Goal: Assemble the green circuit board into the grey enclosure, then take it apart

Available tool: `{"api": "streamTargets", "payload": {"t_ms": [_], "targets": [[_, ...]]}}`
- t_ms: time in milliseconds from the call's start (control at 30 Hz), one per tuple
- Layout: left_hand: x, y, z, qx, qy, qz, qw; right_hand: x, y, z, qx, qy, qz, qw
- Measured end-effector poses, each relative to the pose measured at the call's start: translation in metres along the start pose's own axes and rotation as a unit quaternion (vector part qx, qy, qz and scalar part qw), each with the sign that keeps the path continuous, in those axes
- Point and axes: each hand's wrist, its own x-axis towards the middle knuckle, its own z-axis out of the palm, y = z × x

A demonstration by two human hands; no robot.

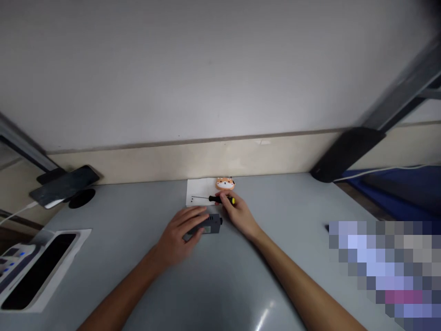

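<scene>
Screwdriver and dark box at the bench.
The right hand's fingers grip the screwdriver over white paper; the left hand's fingers clasp the dark box, though from here I can't quite tell how firmly.

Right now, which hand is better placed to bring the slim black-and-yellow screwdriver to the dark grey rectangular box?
Probably the right hand: it holds the slim black-and-yellow screwdriver, close to the dark grey rectangular box. The left hand is occupied gripping that box.
</scene>
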Motion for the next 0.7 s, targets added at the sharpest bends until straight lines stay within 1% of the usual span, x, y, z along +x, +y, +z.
{"api": "streamTargets", "payload": {"t_ms": [67, 100, 133, 233, 300, 367, 467, 500, 600, 700], "targets": [[0.000, -0.002, -0.010, -0.043, -0.005, -0.051, 0.998, 0.001, 0.003, 0.000, -0.007, -0.008, -0.001, 1.000], [0.001, -0.003, -0.015, -0.067, -0.016, -0.069, 0.995, 0.001, 0.004, 0.000, -0.007, -0.012, 0.003, 1.000], [0.001, -0.005, -0.020, -0.085, -0.028, -0.083, 0.993, 0.001, 0.004, 0.000, -0.007, -0.013, 0.007, 1.000], [0.002, -0.010, -0.029, -0.111, -0.032, -0.113, 0.987, 0.000, 0.004, 0.000, -0.006, -0.007, 0.017, 1.000], [0.001, -0.013, -0.028, -0.128, -0.025, -0.132, 0.983, 0.000, 0.001, -0.002, -0.007, 0.008, 0.028, 1.000], [-0.001, -0.014, -0.020, -0.152, -0.011, -0.161, 0.975, 0.000, -0.002, -0.005, -0.004, 0.034, 0.048, 0.998], [-0.002, -0.015, -0.006, -0.174, 0.024, -0.231, 0.957, 0.003, -0.004, -0.011, 0.024, 0.069, 0.081, 0.994], [-0.002, -0.016, -0.002, -0.176, 0.028, -0.251, 0.951, 0.004, -0.004, -0.013, 0.044, 0.078, 0.091, 0.992], [-0.001, -0.018, 0.002, -0.184, 0.016, -0.290, 0.939, 0.007, -0.001, -0.020, 0.110, 0.111, 0.114, 0.981], [0.001, -0.019, 0.000, -0.199, -0.004, -0.317, 0.927, 0.009, 0.001, -0.025, 0.138, 0.138, 0.120, 0.973]]}}
